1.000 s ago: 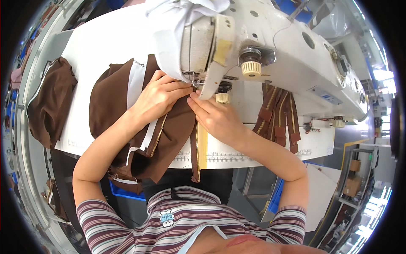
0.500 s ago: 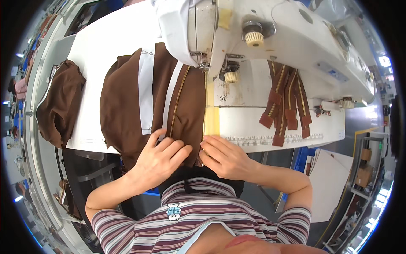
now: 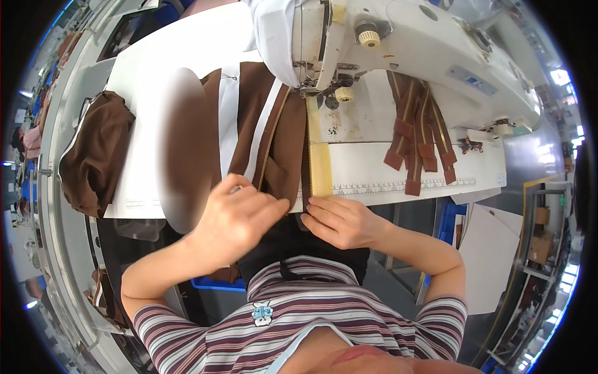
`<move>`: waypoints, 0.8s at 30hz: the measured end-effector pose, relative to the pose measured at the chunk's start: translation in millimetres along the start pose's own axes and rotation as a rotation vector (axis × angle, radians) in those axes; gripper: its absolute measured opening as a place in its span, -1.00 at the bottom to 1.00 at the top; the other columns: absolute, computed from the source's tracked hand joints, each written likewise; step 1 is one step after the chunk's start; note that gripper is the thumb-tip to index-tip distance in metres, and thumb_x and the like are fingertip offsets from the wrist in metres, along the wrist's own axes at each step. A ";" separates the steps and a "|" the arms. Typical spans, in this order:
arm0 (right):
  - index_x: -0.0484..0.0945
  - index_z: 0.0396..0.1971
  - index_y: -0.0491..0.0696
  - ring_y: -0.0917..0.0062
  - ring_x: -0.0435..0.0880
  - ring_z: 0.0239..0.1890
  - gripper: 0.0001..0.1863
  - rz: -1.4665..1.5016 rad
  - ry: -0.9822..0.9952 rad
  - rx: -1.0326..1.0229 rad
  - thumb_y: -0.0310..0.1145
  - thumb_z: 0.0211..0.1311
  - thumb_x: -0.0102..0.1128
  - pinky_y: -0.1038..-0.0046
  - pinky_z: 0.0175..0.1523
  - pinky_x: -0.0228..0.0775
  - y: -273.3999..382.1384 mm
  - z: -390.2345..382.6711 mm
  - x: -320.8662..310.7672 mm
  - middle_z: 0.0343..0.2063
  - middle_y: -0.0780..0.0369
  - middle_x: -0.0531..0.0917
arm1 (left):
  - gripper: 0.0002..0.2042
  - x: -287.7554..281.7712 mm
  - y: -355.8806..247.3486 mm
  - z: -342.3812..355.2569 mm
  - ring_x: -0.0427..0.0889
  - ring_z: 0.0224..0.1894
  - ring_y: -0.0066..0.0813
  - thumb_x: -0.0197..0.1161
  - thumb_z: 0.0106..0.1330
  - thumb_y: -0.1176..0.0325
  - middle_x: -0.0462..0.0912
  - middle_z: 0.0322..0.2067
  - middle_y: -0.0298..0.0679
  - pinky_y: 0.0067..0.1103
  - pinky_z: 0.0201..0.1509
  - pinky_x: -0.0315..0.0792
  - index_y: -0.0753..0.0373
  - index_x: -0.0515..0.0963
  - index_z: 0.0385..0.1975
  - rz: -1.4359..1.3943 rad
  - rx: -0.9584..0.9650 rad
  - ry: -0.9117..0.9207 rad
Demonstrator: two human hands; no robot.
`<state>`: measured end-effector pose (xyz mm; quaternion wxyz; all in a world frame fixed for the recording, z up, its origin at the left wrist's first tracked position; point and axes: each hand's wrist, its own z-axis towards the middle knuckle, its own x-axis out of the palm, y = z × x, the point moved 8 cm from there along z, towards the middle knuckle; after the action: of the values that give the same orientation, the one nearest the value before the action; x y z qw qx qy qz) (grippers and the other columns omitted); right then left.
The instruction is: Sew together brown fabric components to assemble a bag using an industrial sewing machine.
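Observation:
Brown fabric (image 3: 288, 162) with white strips lies under the sewing machine (image 3: 405, 56), its right edge running up to the presser foot (image 3: 309, 92). A gold-toothed zipper tape (image 3: 308, 146) runs along that edge beside a yellow strip (image 3: 322, 167). My right hand (image 3: 341, 221) pinches the lower end of this tape at the table's front edge. A second line of gold teeth (image 3: 271, 146) slants across the fabric. My left hand (image 3: 240, 215) is closed on the fabric's near edge beside it; its fingertips are partly hidden.
Several brown zippers (image 3: 416, 134) with gold teeth lie bunched to the right, near small clips (image 3: 470, 145). A ruler scale (image 3: 405, 186) runs along the table's front. Another brown fabric piece (image 3: 99, 156) hangs at the left edge. A blue bin (image 3: 218, 285) sits below.
The fabric's near edge is drawn up from my lap, and the zipper tape along its right edge now lies straighter. My left hand has shifted slightly and its fingers have curled in more.

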<state>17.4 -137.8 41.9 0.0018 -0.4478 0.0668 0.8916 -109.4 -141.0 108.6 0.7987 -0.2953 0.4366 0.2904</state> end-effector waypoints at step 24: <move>0.60 -0.37 -0.22 0.32 0.66 -0.17 -0.76 -0.027 0.172 -0.120 -0.46 -0.12 0.22 0.43 -0.04 0.59 -4.7 -1.8 -6.0 -0.32 0.12 0.64 | -0.77 39.4 -7.8 -12.7 0.48 -0.56 -0.53 0.22 -0.12 0.42 0.44 -0.59 -0.37 -0.62 -0.43 0.34 0.31 0.61 -0.40 -0.179 0.016 0.072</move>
<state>22.7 -133.0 45.0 -0.0188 -0.5229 0.0073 0.8521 -92.7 -147.2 70.4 0.8076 -0.3369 0.4390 0.2037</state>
